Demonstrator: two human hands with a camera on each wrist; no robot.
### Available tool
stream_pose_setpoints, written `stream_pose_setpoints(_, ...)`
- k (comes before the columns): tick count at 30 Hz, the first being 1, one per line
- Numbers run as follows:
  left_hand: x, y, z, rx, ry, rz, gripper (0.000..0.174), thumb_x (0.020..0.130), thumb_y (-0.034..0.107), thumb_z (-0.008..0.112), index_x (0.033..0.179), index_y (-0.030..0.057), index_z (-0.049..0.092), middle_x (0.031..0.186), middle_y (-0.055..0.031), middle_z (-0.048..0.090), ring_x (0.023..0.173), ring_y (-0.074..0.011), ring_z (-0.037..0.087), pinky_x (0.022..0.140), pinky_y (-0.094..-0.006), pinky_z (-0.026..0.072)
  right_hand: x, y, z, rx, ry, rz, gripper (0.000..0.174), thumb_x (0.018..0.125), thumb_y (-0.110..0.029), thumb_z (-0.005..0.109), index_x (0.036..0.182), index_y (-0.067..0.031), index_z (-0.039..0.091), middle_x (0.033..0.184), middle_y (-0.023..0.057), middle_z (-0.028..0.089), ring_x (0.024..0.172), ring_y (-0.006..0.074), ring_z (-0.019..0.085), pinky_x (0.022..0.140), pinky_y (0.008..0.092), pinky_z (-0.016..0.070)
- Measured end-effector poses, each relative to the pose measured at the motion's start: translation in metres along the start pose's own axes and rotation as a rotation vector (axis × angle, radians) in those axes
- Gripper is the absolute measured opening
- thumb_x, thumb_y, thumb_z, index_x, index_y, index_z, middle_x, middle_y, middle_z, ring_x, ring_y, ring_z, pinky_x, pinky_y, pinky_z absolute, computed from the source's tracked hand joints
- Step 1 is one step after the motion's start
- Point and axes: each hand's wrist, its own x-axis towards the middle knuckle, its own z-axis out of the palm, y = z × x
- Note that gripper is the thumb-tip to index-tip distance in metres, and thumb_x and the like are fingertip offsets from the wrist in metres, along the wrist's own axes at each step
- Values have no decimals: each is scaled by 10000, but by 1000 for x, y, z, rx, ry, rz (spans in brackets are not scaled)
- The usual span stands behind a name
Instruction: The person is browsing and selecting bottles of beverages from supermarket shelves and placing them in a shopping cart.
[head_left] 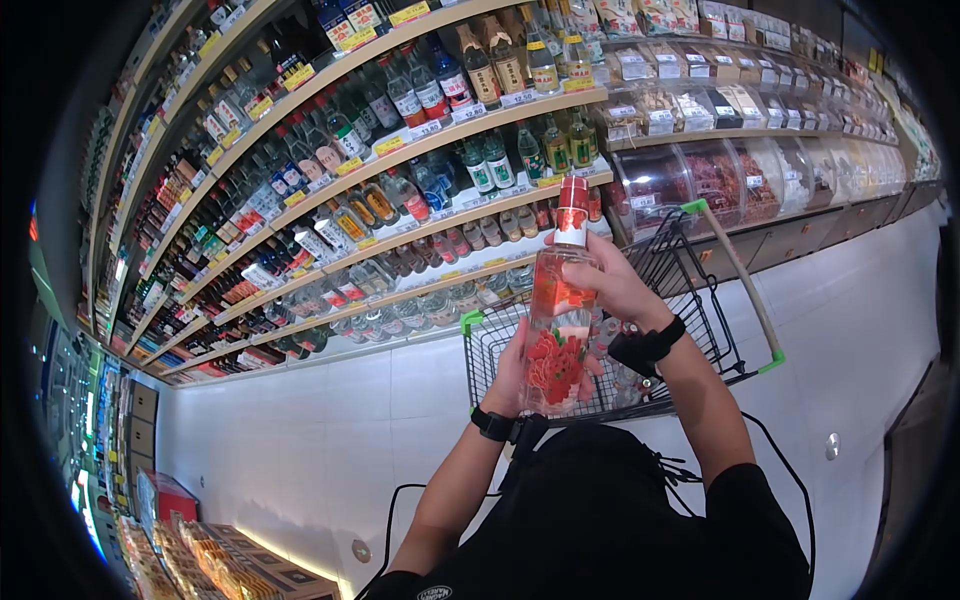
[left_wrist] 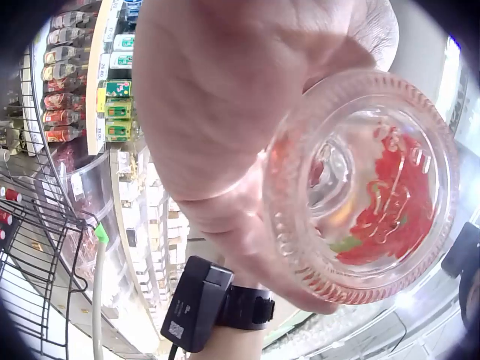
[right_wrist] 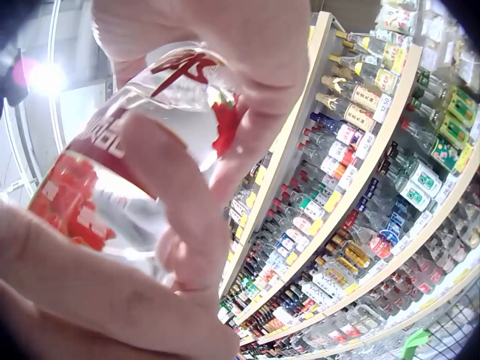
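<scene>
A clear glass liquor bottle [head_left: 555, 352] with a red cap and red flower decoration is held before the person's chest, cap away from the body. The left hand [head_left: 509, 368] cradles its lower part from the left, with fingertips showing past the right side. Around the bottle's shoulder the right hand [head_left: 617, 284] grips, its thumb lying across the front. In the left wrist view the round, ridged glass base [left_wrist: 444, 225] faces the camera. The right wrist view shows the bottle's side [right_wrist: 90, 161] close up, with fingers covering part of it.
A black wire shopping cart [head_left: 487, 352] with green corners stands beyond the hands, several bottles [head_left: 632, 382] inside. Long shelves [head_left: 385, 150] of liquor bottles curve along the left and front. Clear bins [head_left: 655, 185] of dry goods line the right. White floor [head_left: 290, 430] stretches below.
</scene>
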Motion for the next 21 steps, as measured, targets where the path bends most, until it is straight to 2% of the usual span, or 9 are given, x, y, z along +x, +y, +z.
stream_pose_setpoints(4,5,8,12,253,313,91,742,1024,597,186,1432,8,379,1250,-245,593,1060,-355,648,883,-438,547,8,-1,6,-261,218,-67,547,882,-255,717,1302,-11,466,1137,65,618,996,119,584,868,310,504)
stream_pose_setpoints(5,3,7,1,329,374,128,704,1034,572,214,1436,17,376,1256,-234,593,1082,-334,643,895,-426,544,12,11,-1,-348,238,-163,555,874,-286,728,1281,-8,471,1064,59,642,929,127,610,800,306,520)
stream_pose_setpoints(6,2,6,-8,403,433,164,668,1044,547,243,1440,25,373,1262,-223,594,1104,-313,638,907,-414,541,11,8,2,-416,276,-122,559,872,-296,732,1276,-9,473,1034,57,647,902,128,614,787,306,520)
stream_pose_setpoints(7,3,3,-12,547,498,250,560,1057,478,327,1391,42,439,1243,-164,614,1136,-233,623,937,-373,526,7,4,8,-483,313,-76,563,870,-306,735,1271,-10,475,1004,56,652,874,130,619,773,306,520)
stream_pose_setpoints(10,5,0,-36,921,628,245,503,1063,442,345,1310,35,507,1218,-125,629,1106,-198,637,935,-353,529,4,13,9,-637,362,-47,554,884,-339,725,1258,-10,483,927,50,660,816,135,630,744,307,518)
stream_pose_setpoints(13,-1,-10,-46,617,611,249,517,1063,450,333,1261,20,543,1210,-121,643,1063,-193,657,930,-347,534,5,15,2,-495,279,31,466,952,-306,647,1276,-15,480,953,43,642,759,92,616,668,267,516)
stream_pose_setpoints(14,-2,-13,-46,508,594,223,576,1055,486,300,1272,5,532,1171,-147,651,1012,-234,670,892,-370,549,3,14,0,-401,233,78,426,982,-284,612,1287,-18,477,978,40,633,739,69,607,634,246,515)
stream_pose_setpoints(17,-2,-12,-36,207,546,143,784,1015,614,169,1312,-33,496,1083,-240,657,887,-356,695,773,-446,591,-1,14,-5,-382,168,75,410,1020,-309,547,1308,-27,475,1014,21,609,861,66,586,701,265,515)
stream_pose_setpoints(21,-4,-5,-19,131,344,51,834,993,661,159,1372,-25,448,1074,-267,644,884,-374,691,730,-466,596,-1,13,-3,-230,105,85,444,1000,-309,581,1322,-25,470,1138,59,604,981,117,595,835,285,499)
